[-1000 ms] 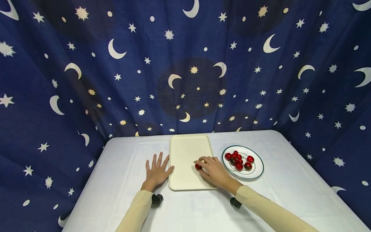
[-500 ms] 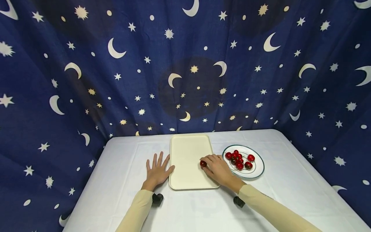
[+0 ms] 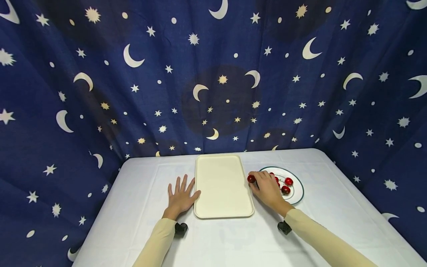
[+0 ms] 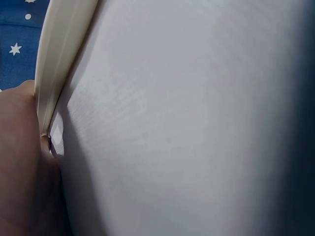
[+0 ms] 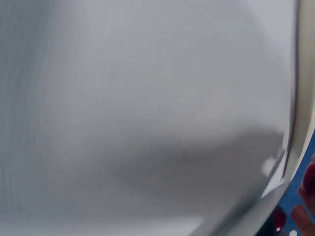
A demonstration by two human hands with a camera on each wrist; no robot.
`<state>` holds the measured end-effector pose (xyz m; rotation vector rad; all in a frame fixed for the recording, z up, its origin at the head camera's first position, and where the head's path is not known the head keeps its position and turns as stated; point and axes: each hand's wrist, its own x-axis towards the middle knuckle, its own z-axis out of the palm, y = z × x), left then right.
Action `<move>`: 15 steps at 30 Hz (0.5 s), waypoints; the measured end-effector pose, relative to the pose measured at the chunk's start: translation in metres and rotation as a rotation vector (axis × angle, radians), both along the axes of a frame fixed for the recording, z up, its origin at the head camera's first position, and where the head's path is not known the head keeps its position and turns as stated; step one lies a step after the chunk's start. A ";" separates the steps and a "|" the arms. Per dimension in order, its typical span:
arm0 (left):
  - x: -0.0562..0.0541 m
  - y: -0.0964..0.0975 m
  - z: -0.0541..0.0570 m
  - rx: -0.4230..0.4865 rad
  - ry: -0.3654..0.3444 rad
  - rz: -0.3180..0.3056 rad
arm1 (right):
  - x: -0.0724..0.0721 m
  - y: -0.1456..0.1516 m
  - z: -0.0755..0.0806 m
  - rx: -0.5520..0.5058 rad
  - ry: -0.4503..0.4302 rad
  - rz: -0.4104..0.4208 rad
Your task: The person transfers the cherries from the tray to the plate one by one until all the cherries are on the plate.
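My right hand (image 3: 268, 189) holds a dark red cherry (image 3: 251, 179) between thumb and fingers, over the gap between tray and plate. Behind it sits a white plate (image 3: 298, 198) with a dark green rim, bearing several more cherries (image 3: 285, 190), some hidden by the hand. In the right wrist view the held cherry (image 5: 309, 178) shows at the fingertips by the right edge. My left hand (image 3: 180, 200) lies flat with fingers spread, its thumb over the left edge of a cream rectangular tray (image 3: 221, 185). The left wrist view shows that tray's side (image 4: 61, 54) beside the hand.
A white cloth (image 3: 220, 241) covers the table. Dark blue curtains (image 3: 220, 92) with moons and stars stand behind it and at both sides. A small black device (image 3: 181, 229) is on the left wrist, another (image 3: 284, 227) on the right.
My right hand has moved right from over the tray to the plate's left side, carrying the cherry with it. The left hand has stayed still.
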<state>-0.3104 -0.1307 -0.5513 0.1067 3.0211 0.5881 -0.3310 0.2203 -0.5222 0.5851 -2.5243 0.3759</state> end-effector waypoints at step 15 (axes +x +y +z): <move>-0.002 -0.001 -0.004 -0.019 -0.015 0.001 | 0.001 0.017 -0.001 0.003 -0.030 -0.126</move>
